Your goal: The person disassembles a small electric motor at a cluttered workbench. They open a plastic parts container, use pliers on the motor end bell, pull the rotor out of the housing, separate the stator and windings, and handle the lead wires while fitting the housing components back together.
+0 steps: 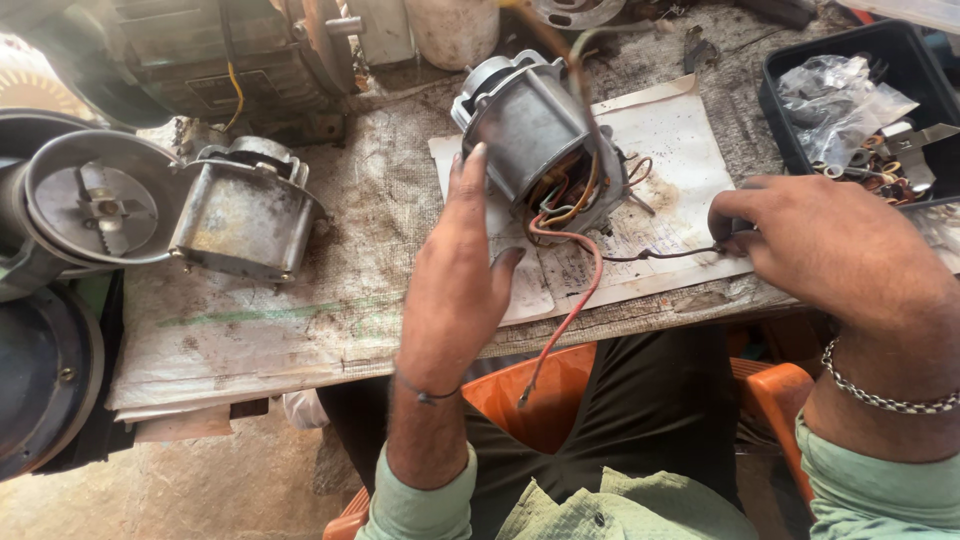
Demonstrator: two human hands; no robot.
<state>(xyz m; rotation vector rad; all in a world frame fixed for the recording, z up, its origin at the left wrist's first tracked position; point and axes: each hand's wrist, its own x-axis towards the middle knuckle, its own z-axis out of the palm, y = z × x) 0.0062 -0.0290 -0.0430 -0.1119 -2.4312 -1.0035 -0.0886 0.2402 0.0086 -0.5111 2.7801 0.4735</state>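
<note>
Nearest, the left hand (455, 270) is spread wide, fingertips against the grey motor (535, 140) at twelve o'clock. At three o'clock the right hand (815, 250) pinches a dark wire (660, 255). Stained paper (680, 150) covers the worn workbench (300, 310); a black tray (790, 75) sits at two o'clock.

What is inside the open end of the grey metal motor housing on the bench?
Inside the grey metal motor housing, a bundle of coloured wires shows, with a red wire trailing out over the bench edge. Deeper windings are hidden by the casing.
</note>
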